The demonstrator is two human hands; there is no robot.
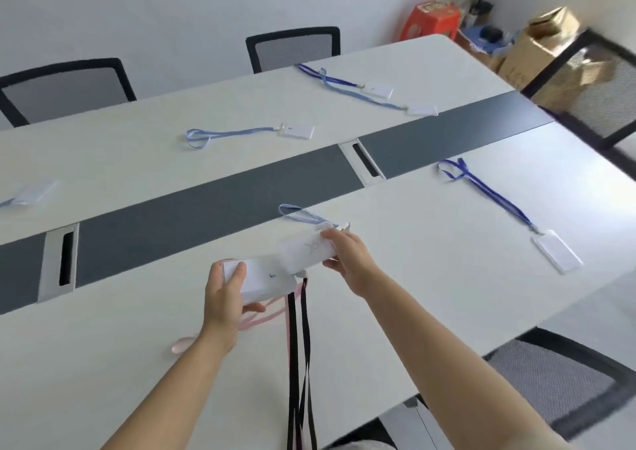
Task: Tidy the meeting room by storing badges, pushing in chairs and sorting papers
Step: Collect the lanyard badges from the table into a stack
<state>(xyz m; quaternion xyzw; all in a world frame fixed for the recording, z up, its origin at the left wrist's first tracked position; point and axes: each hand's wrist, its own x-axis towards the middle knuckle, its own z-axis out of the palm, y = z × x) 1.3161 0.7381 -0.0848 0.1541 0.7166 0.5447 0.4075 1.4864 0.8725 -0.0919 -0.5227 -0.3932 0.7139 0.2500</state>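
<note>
My left hand point(225, 293) grips a small stack of white badge holders point(263, 279) above the near side of the white table point(413, 277); black lanyards point(297, 363) and a pink lanyard point(254, 319) hang from the stack. My right hand point(347, 257) pinches another white badge point(309, 251) with a light blue lanyard point(299, 214), held just right of the stack. More badges lie on the table: one with a dark blue lanyard point(555, 253) at right, one with a light blue lanyard point(297, 130) across the grey strip, two point(378, 90) at the far end, one point(31, 193) at the left edge.
A dark grey strip point(206, 202) with two cable slots point(364, 160) runs down the table's middle. Black mesh chairs stand at the far side point(292, 48), far left point(65, 88), right end point(592, 81) and near right point(564, 377). Cardboard boxes point(537, 50) and a red stool point(430, 19) fill the corner.
</note>
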